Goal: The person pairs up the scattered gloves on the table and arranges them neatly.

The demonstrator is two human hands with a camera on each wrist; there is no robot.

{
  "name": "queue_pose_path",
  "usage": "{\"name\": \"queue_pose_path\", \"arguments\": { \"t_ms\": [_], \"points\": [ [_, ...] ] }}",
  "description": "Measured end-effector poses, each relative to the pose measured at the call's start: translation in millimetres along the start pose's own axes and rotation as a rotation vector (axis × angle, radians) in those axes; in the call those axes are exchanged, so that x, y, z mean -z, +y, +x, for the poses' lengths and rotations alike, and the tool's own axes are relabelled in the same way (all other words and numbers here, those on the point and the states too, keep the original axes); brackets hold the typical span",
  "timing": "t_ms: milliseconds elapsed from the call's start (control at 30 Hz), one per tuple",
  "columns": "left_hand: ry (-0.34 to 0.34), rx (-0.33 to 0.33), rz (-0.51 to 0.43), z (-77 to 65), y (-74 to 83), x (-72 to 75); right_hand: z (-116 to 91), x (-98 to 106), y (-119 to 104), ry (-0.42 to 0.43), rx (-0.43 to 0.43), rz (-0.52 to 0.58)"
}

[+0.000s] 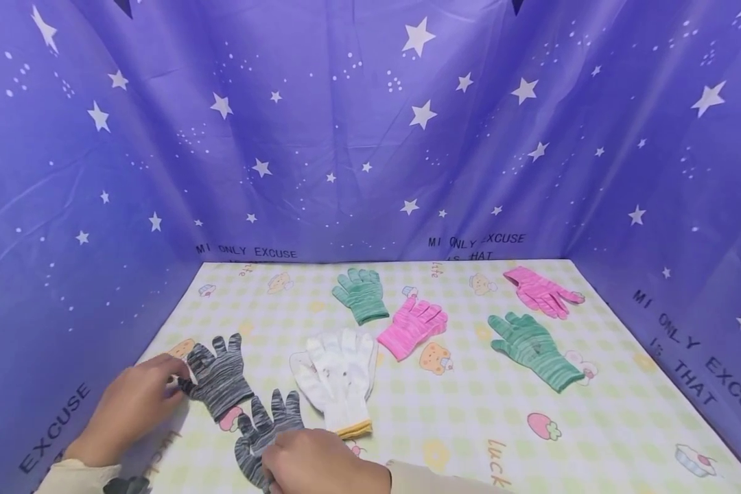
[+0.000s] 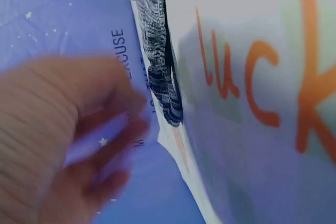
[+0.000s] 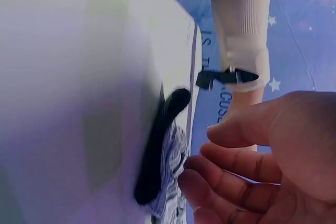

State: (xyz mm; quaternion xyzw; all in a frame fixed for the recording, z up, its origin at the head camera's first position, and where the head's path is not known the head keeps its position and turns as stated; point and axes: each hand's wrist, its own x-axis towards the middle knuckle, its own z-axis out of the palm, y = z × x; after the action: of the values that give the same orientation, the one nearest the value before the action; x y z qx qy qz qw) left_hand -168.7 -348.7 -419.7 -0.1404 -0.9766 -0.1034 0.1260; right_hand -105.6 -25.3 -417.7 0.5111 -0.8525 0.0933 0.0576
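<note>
Two grey-black striped knit gloves lie at the left of the table. My left hand [image 1: 138,398] is beside the upper striped glove [image 1: 221,377], fingertips right at its thumb side. In the left wrist view the left hand [image 2: 79,129] is blurred, its fingers loosely bent and holding nothing, apart from the striped glove [image 2: 157,40]. My right hand [image 1: 321,466] overlaps the palm and cuff of the lower striped glove [image 1: 261,429], hiding part of it. The right wrist view has the right hand [image 3: 262,166] with softly curved fingers, nothing between them, close to that glove [image 3: 170,166].
White gloves [image 1: 346,374] with a yellow cuff edge lie right of the striped ones. Farther off are green gloves [image 1: 361,295] [image 1: 534,350] and pink gloves [image 1: 414,328] [image 1: 543,291], lying singly. The checked tabletop [image 1: 444,412] is bordered by purple star-print curtains [image 1: 358,137].
</note>
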Motion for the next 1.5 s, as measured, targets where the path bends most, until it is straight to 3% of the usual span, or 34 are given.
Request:
{"name": "queue_pose_path", "arguments": {
  "t_ms": [133,233,467,800,1233,1500],
  "points": [
    [-0.059,0.210,0.035,-2.1,2.6,9.7,7.4,2.6,3.0,0.069,-0.030,-0.088],
    [-0.116,0.282,0.012,-1.3,10.3,10.4,13.0,1.7,4.4,0.110,-0.088,-0.151],
    [-0.110,0.232,0.011,-1.7,29.8,-3.5,20.3,-3.0,5.3,0.151,-0.151,-0.299],
    [-0.153,0.234,0.057,4.1,41.3,-11.9,20.1,-6.5,8.4,0.113,-0.169,-0.277],
    [-0.209,0.202,0.058,7.6,42.0,-12.8,20.2,-9.6,8.7,0.035,-0.172,-0.262],
    [-0.257,0.193,0.051,12.6,41.0,-12.3,23.5,-9.1,8.2,-0.043,-0.216,-0.215]
  ]
}}
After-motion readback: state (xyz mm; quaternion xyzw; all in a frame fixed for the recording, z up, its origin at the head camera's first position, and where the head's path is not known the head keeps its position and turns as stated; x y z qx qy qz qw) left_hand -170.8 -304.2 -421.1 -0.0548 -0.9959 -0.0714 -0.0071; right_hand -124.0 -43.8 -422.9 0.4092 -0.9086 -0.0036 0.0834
